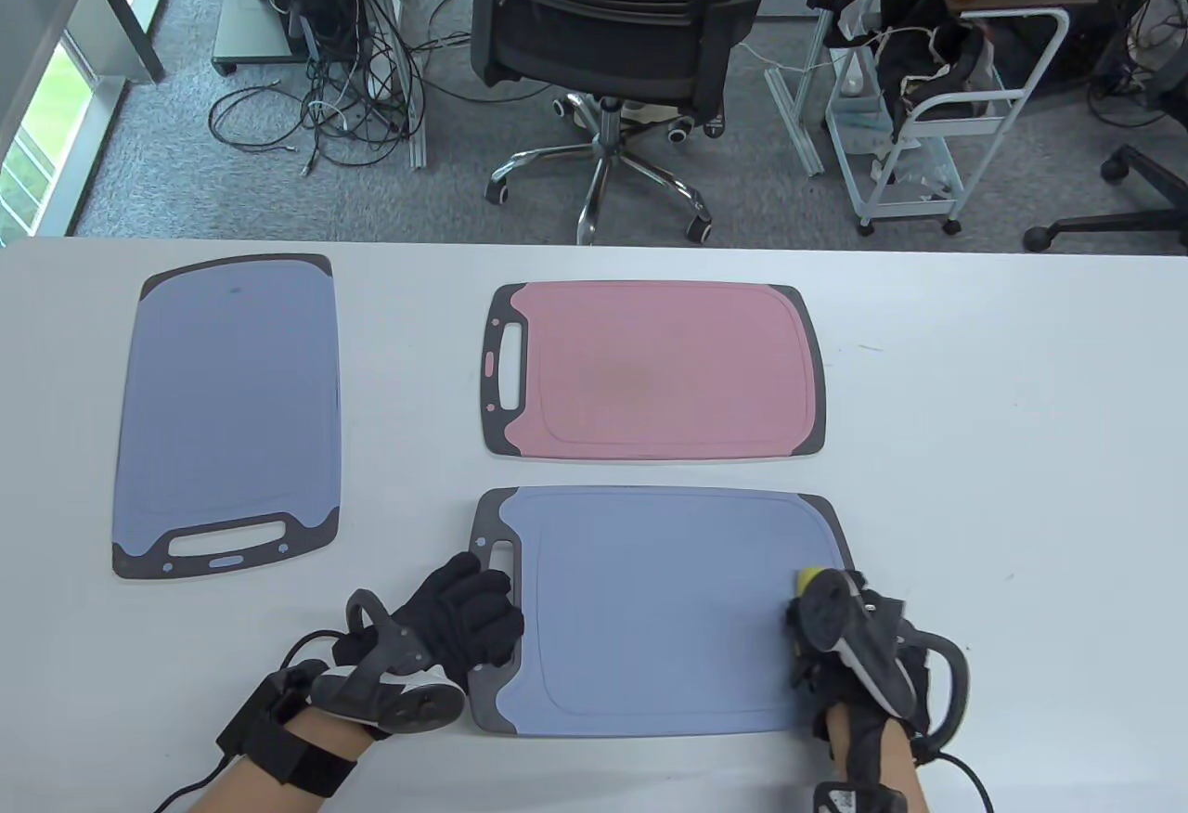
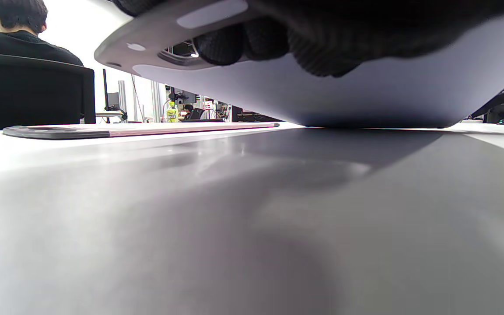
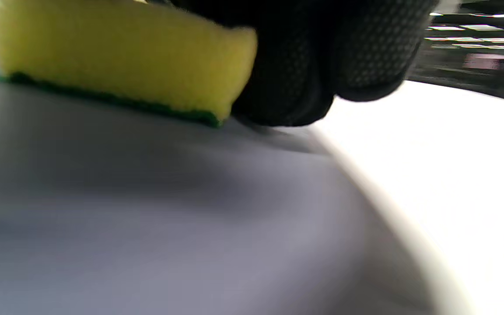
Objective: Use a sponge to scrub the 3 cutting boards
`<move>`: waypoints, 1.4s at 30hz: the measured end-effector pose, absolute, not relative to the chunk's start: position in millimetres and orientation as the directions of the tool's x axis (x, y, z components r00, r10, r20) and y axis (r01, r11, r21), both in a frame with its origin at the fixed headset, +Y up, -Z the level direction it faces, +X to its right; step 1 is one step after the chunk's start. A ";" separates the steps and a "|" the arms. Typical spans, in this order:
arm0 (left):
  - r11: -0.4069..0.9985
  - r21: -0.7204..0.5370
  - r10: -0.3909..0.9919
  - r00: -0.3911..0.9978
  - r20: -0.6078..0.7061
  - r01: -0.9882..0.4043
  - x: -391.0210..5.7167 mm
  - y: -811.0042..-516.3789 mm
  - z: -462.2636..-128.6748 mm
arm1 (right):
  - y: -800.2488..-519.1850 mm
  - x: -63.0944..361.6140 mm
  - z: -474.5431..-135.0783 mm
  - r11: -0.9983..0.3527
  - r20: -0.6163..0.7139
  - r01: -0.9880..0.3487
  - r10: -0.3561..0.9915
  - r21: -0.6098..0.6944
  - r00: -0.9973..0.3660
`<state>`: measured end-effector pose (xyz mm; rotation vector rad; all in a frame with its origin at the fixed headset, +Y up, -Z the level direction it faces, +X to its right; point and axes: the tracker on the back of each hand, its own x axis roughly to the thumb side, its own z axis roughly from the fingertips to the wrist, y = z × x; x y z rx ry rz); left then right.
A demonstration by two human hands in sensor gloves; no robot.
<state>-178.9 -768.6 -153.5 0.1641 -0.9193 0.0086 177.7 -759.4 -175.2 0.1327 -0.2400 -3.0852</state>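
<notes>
Right wrist view shows the yellow sponge (image 3: pixel 116 61) green side down on the nearest blue board (image 1: pixel 668 609), close to its right edge, right hand (image 1: pixel 854 646) wrapped round it. That board sits at the surface's (image 1: pixel 1021 442) near edge; the pink board (image 1: pixel 650 372) is just behind it, and the second blue board (image 1: pixel 227 414) is off toward the left edge. Left hand (image 1: pixel 455 618) grips the handle end, and in the left wrist view that end looks tipped up. I'd press it flat, then scrub in overlapping strokes leftward, keeping the green pad fully down and not running off the rim.
</notes>
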 end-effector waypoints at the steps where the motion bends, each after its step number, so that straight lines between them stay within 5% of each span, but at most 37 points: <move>1: 0.988 0.136 -0.062 0.607 0.792 -0.077 -178.9 -768.5 -153.6 | -755.2 147.0 -171.7 -0.992 -0.001 0.012 -0.012 0.122 -1.000; 6: 0.988 0.138 -0.065 0.606 0.793 -0.074 -178.6 -768.6 -153.3 | -739.9 20.5 -137.7 -0.998 0.463 0.016 0.017 0.068 -0.886; 10: 0.987 0.139 -0.066 0.605 0.793 -0.075 -178.5 -768.5 -153.2 | -740.3 10.0 -128.9 -0.998 0.511 0.054 -0.041 0.012 -0.859; 13: 0.988 0.135 -0.065 0.603 0.795 -0.073 -178.1 -768.4 -153.6 | -746.9 53.6 -142.7 -0.997 0.339 0.038 -0.016 0.061 -0.941; 17: 0.988 0.135 -0.064 0.603 0.795 -0.074 -178.0 -768.3 -153.5 | -761.9 165.5 -163.4 -0.988 -0.062 0.044 -0.054 0.147 -0.997; 20: 0.988 0.133 -0.062 0.604 0.795 -0.075 -177.9 -768.3 -153.6 | -771.2 243.0 -158.3 -0.978 -0.368 -0.070 -0.007 0.198 -0.930; 22: 0.989 0.132 -0.062 0.604 0.794 -0.073 -177.9 -768.2 -153.7 | -775.7 256.7 -153.6 -0.970 -0.416 -0.179 0.098 0.161 -0.904; 24: 0.989 0.131 -0.062 0.606 0.793 -0.071 -177.9 -768.2 -153.9 | -775.8 246.6 -155.3 -0.981 -0.395 -0.130 0.065 0.142 -0.917; 26: 0.989 0.130 -0.062 0.607 0.792 -0.069 -177.9 -768.1 -154.0 | -771.2 222.9 -159.6 -0.985 -0.298 0.071 -0.117 0.160 -0.947; 30: 0.989 0.132 -0.066 0.604 0.794 -0.067 -177.6 -768.1 -153.8 | -758.1 125.1 -160.3 -0.991 0.069 -0.061 0.069 0.117 -0.995; 35: 0.989 0.132 -0.067 0.605 0.794 -0.064 -177.6 -768.0 -153.8 | -738.6 -7.7 -127.6 -0.998 0.565 0.025 0.012 0.058 -0.825; 37: 0.989 0.136 -0.069 0.614 0.786 -0.063 -178.0 -767.9 -154.3 | -737.5 -23.0 -123.5 -0.998 0.509 0.056 -0.062 -0.027 -0.859; 39: 0.990 0.126 -0.065 0.616 0.785 -0.057 -178.3 -767.9 -154.8 | -738.1 -11.2 -129.2 -0.993 0.522 0.113 -0.077 0.038 -0.850; 42: 0.990 0.129 -0.067 0.608 0.791 -0.058 -177.5 -767.6 -153.7 | -747.9 53.0 -142.2 -0.993 0.302 0.011 0.025 0.118 -0.953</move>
